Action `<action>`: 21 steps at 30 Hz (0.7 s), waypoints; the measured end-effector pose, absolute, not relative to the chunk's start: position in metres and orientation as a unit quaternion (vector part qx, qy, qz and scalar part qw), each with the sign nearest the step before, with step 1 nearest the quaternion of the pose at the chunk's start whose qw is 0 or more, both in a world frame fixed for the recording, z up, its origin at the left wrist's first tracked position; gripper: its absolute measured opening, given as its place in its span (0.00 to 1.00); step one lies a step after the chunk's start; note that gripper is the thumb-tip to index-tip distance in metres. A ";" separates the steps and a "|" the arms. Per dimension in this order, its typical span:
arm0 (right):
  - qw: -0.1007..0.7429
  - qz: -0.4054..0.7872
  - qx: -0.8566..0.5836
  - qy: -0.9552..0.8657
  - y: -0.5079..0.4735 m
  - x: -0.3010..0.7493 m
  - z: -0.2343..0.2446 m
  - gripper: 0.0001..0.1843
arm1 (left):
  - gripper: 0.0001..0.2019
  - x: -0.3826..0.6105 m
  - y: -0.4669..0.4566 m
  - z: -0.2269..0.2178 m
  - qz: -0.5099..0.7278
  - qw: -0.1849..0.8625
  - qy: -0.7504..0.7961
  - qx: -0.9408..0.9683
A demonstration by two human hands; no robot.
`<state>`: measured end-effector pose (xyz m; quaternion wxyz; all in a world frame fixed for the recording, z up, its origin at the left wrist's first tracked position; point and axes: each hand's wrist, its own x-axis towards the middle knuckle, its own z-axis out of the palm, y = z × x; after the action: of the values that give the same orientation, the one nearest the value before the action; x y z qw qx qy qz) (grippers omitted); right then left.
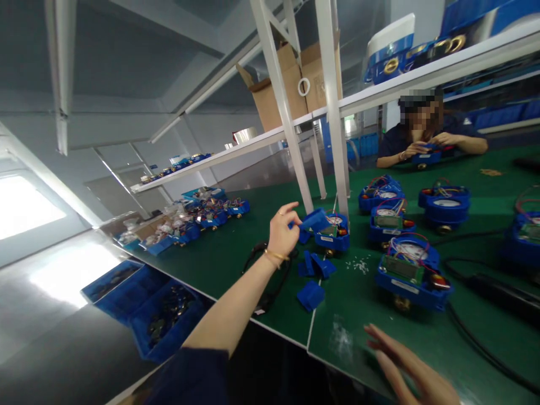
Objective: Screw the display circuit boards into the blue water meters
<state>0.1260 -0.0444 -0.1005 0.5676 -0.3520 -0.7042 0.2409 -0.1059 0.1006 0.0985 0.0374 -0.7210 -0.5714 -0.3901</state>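
Note:
My left hand (284, 232) is stretched out over the green bench, thumb and finger closed on the edge of a blue plastic cover (314, 220). Just beyond that piece sits a blue meter housing (332, 242) with a circuit board and wires showing. Several loose blue covers (311, 295) lie below it on the bench. My right hand (407, 363) is low at the front edge, fingers extended, holding nothing. The nearest thing ahead of it is a larger-looking open meter (407, 273) with a green board, coloured wires and a brass fitting.
Small white bits (358, 264) are scattered on the green bench (270, 197). Black cables (476, 343) run along the right. White shelf posts (333, 112) rise behind the meters. Across the bench, a person (430, 126) handles a blue meter. Blue bins (164, 320) stand lower left.

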 end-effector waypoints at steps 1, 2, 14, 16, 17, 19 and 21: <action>0.572 0.332 -0.361 -0.657 -0.047 0.123 -0.087 0.24 | 0.13 -0.096 0.076 0.090 -0.418 0.069 -0.496 -0.758; 0.586 0.409 -0.366 -0.596 -0.049 0.119 -0.074 0.26 | 0.13 -0.086 0.052 0.080 -0.436 0.107 -0.426 -0.785; 0.660 0.522 -0.413 -0.349 -0.090 0.103 -0.036 0.32 | 0.11 -0.046 -0.063 0.006 -0.538 0.012 -0.343 -0.770; 0.668 0.503 -0.417 -0.358 -0.092 0.106 -0.040 0.30 | 0.11 -0.042 -0.069 0.005 -0.555 -0.141 -0.421 -0.703; 0.668 0.491 -0.420 -0.370 -0.093 0.108 -0.042 0.29 | 0.12 -0.039 -0.070 0.004 -0.539 -0.215 -0.446 -0.682; 0.663 0.445 -0.438 -0.412 -0.094 0.111 -0.044 0.25 | 0.13 -0.036 -0.072 0.001 -0.490 -0.304 -0.452 -0.681; 0.665 0.361 -0.449 -0.475 -0.095 0.113 -0.046 0.17 | 0.07 -0.036 -0.073 -0.003 -0.495 -0.264 -0.407 -0.721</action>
<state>0.1134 -0.0954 -0.0456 0.6654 -0.4486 -0.4749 0.3611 -0.0363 -0.0729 -0.0028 -0.2635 -0.7206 -0.4075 -0.4952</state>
